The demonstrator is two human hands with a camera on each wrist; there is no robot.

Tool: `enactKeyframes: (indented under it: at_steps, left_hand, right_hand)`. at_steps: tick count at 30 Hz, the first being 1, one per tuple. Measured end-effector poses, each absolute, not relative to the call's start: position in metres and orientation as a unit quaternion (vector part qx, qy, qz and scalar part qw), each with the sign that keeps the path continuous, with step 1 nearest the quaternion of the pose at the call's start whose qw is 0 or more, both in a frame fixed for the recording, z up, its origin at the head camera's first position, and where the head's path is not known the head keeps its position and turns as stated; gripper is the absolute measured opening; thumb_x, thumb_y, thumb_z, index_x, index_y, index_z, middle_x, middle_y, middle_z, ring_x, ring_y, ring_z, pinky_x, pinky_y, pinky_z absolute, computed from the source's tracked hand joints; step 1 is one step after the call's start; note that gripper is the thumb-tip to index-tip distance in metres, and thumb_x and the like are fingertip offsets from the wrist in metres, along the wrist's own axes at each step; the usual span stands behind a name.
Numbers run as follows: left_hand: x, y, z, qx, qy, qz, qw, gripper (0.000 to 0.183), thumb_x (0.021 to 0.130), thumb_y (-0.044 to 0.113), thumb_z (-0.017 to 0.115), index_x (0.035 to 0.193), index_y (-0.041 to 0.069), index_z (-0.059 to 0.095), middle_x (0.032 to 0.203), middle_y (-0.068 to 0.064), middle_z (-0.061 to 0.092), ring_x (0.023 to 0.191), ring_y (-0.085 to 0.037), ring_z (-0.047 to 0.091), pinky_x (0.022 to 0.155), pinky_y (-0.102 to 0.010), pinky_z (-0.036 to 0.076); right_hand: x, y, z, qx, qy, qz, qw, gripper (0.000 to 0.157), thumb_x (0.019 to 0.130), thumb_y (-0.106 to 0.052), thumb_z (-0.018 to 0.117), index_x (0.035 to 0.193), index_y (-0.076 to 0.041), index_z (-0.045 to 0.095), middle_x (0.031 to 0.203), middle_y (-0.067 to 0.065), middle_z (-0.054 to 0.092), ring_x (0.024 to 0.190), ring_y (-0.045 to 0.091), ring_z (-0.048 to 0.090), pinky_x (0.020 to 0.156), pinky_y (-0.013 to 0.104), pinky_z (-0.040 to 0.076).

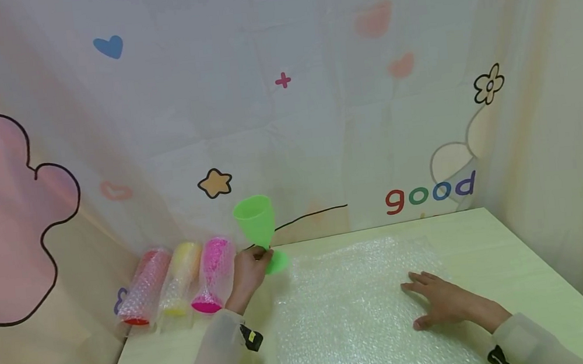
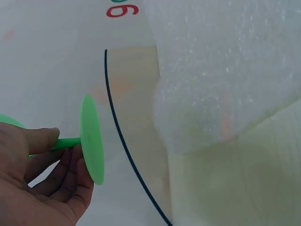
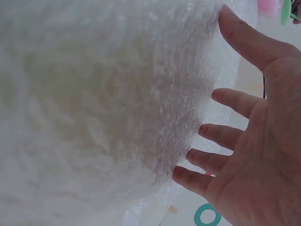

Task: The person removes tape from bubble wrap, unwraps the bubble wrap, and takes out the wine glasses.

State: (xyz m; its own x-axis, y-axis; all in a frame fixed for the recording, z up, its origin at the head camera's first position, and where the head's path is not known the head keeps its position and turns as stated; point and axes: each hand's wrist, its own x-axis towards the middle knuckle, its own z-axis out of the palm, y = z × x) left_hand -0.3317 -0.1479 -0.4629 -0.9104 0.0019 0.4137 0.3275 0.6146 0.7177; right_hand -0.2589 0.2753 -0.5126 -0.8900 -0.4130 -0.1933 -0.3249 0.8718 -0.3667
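Observation:
A green plastic goblet (image 1: 255, 217) stands upright near the back of the table, its stem pinched by my left hand (image 1: 251, 271). In the left wrist view, thumb and fingers close round the stem just above the round base (image 2: 92, 141). A sheet of bubble wrap (image 1: 352, 317) lies spread flat across the middle of the table. Over its right side my right hand (image 1: 440, 299) is spread, fingers apart. The right wrist view has its fingertips (image 3: 207, 129) at the bubble wrap's surface, apparently touching it.
Left of the goblet lie three bundles in bubble wrap: a pink one (image 1: 215, 274), a yellow one (image 1: 180, 277) and a red one (image 1: 145, 284). The pale table (image 1: 511, 278) meets a printed cloth backdrop (image 1: 309, 145) at its back edge, with cloth at both sides.

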Motion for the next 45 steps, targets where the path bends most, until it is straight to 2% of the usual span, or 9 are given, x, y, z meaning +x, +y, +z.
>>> enactKeyframes:
  at_steps: [9, 16, 23, 35, 45]
  left_hand:
    - [-0.352, -0.151, -0.476, -0.053, -0.881, -0.437, 0.171, 0.018, 0.09, 0.015, 0.069, 0.09, -0.001, 0.077, 0.083, -0.017, 0.075, 0.068, -0.022, 0.066, 0.059, -0.028, 0.053]
    - [-0.368, -0.157, -0.494, -0.019, -0.879, -0.448, 0.162, 0.019, 0.089, 0.013, 0.069, 0.091, -0.005, 0.075, 0.083, -0.02, 0.074, 0.064, -0.021, 0.062, 0.056, -0.028, 0.05]
    - [-0.378, -0.158, -0.511, 0.01, -0.885, -0.445, 0.137, 0.023, 0.09, 0.016, 0.069, 0.097, -0.004, 0.075, 0.093, -0.02, 0.074, 0.077, -0.025, 0.066, 0.063, -0.031, 0.053]
    - [-0.383, -0.157, -0.525, 0.041, -0.885, -0.446, 0.128, 0.023, 0.091, 0.017, 0.068, 0.097, -0.004, 0.075, 0.096, -0.019, 0.075, 0.089, -0.028, 0.068, 0.079, -0.041, 0.054]
    - [-0.387, -0.151, -0.527, 0.041, -0.88, -0.457, 0.119, 0.021, 0.092, 0.015, 0.067, 0.092, -0.004, 0.075, 0.09, -0.018, 0.075, 0.082, -0.025, 0.069, 0.076, -0.04, 0.057]
  right_hand:
    - [-0.26, 0.278, -0.516, -0.2, 0.957, -0.163, 0.13, 0.094, 0.069, -0.059, 0.078, 0.144, -0.01, 0.048, 0.157, 0.024, 0.032, 0.143, 0.053, 0.025, 0.108, 0.072, 0.029]
    - [-0.26, 0.278, -0.518, -0.196, 0.957, -0.169, 0.13, 0.093, 0.069, -0.058, 0.079, 0.144, -0.011, 0.049, 0.157, 0.024, 0.032, 0.143, 0.053, 0.025, 0.108, 0.072, 0.029]
    - [-0.258, 0.278, -0.517, -0.194, 0.957, -0.173, 0.131, 0.093, 0.07, -0.057, 0.079, 0.144, -0.01, 0.049, 0.157, 0.024, 0.031, 0.143, 0.053, 0.024, 0.108, 0.072, 0.028]
    - [-0.257, 0.28, -0.514, -0.188, 0.956, -0.175, 0.142, 0.093, 0.069, -0.056, 0.08, 0.144, -0.012, 0.048, 0.158, 0.023, 0.03, 0.143, 0.054, 0.022, 0.107, 0.074, 0.027]
    - [-0.252, 0.283, -0.516, -0.185, 0.956, -0.172, 0.15, 0.093, 0.07, -0.058, 0.078, 0.145, -0.013, 0.047, 0.159, 0.023, 0.029, 0.144, 0.053, 0.022, 0.107, 0.074, 0.027]
